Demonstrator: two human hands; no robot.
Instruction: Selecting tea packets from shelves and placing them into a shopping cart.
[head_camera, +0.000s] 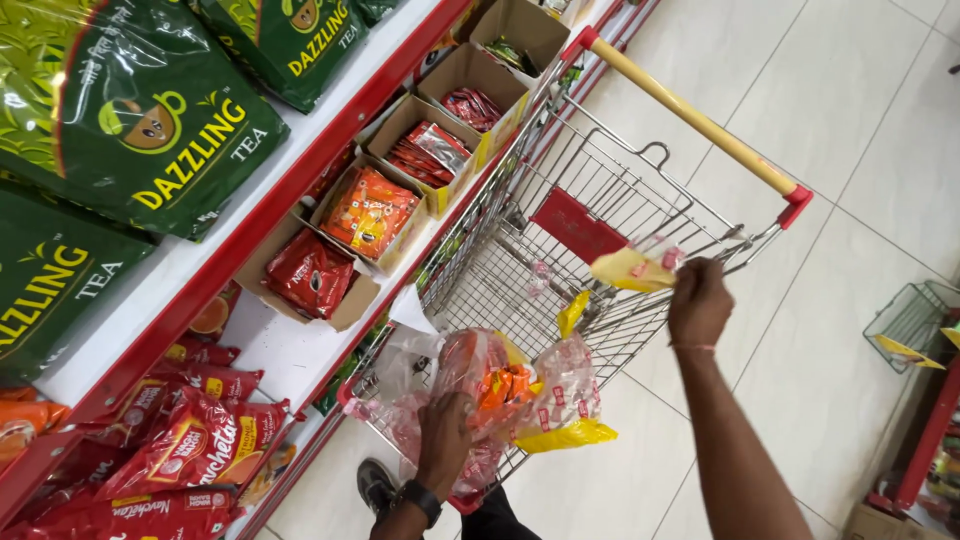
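Head view, looking down into a shop aisle. The left hand (443, 437), at the lower centre of the frame with a dark watch at the wrist, lies fingers spread and pressed flat on a clear plastic bag (490, 390) holding orange packets; it is not closed around the bag. This bag rests on the near rim of a wire shopping trolley (560, 240), just beside a second clear bag with red print and a yellow bottom edge (567, 405), which touches it on the right.

The right hand (698, 300), right of centre, is closed on a small yellow and pink packet (634, 268), pinched at its edge and held above the trolley's basket, apart from the two bags below. A thin band circles that wrist.

The trolley has a yellow handle bar with red ends (700, 122) running toward the upper right, and a red panel (577, 226) on its folding seat. It stands close against a red-edged shelf (300, 185) that crosses the left half of the frame. On the shelf stand open cardboard trays (420, 150) of red and orange sachets; large green tea bags (120, 110) lie at the upper left, and red packets (190, 450) at the lower left. A dark shoe (377, 485) shows on the pale tiled floor (850, 150).
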